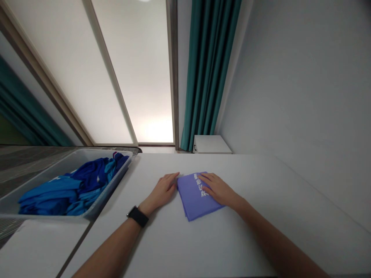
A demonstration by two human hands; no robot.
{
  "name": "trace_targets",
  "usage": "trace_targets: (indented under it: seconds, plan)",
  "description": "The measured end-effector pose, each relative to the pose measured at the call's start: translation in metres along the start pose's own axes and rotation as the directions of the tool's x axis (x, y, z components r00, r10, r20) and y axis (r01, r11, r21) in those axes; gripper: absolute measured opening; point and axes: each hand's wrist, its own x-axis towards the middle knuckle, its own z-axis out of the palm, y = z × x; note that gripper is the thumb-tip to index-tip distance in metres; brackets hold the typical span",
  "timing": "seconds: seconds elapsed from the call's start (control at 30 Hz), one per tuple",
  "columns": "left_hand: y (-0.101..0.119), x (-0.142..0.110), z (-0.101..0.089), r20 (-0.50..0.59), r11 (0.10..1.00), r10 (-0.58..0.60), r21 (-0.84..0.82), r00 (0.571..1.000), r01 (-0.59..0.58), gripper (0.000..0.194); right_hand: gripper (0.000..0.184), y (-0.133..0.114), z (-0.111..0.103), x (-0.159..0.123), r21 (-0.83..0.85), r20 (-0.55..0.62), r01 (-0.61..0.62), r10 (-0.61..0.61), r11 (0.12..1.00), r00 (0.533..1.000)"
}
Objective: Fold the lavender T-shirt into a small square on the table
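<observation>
A folded purple cloth with white printed characters lies flat on the white table. My right hand rests on top of its right part, fingers spread over some of the print. Just left of the cloth, my left hand lies on the tabletop with its fingers stretched out, the fingertips close to the cloth's upper left corner. Whether those fingertips touch the cloth is hard to tell. A black watch sits on my left wrist.
At the left, a pale plastic bin holds several blue garments. A small white cabinet stands beyond the table's far edge, before a teal curtain. A grey-white wall rises along the right.
</observation>
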Motion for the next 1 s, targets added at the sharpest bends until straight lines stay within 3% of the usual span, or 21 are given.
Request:
trace_targets:
  seconds: [0.17,0.27,0.43,0.6,0.8,1.0]
  plan:
    - [0.002,-0.001,-0.005,-0.003,0.997,-0.05,-0.052,0.999,0.05,0.043,0.046,0.03,-0.01,0.024,0.058,0.06,0.018,-0.021,0.998,0.998]
    - [0.002,0.0,-0.007,-0.001,0.996,-0.058,-0.069,0.998,0.058,0.041,0.044,0.033,-0.013,0.035,0.035,0.07,0.019,-0.022,0.999,0.997]
    - [0.006,0.003,-0.007,0.045,0.997,-0.079,-0.011,0.996,0.08,0.045,0.043,-0.011,-0.011,0.039,-0.058,0.019,-0.011,0.013,0.998,1.0]
    - [0.019,0.0,-0.018,0.077,0.995,-0.056,-0.075,0.995,0.062,0.033,0.06,-0.065,-0.005,0.025,-0.086,0.08,-0.02,0.027,0.996,0.996]
    - [0.028,-0.003,-0.027,0.175,0.978,-0.028,-0.197,0.984,0.063,0.027,0.059,-0.069,-0.009,0.006,-0.122,0.112,-0.007,0.02,0.993,0.994]
    - [0.027,-0.003,-0.016,0.172,0.986,-0.003,-0.164,0.985,0.031,0.016,0.047,-0.076,-0.007,0.006,-0.146,0.057,-0.059,0.068,0.987,0.996]
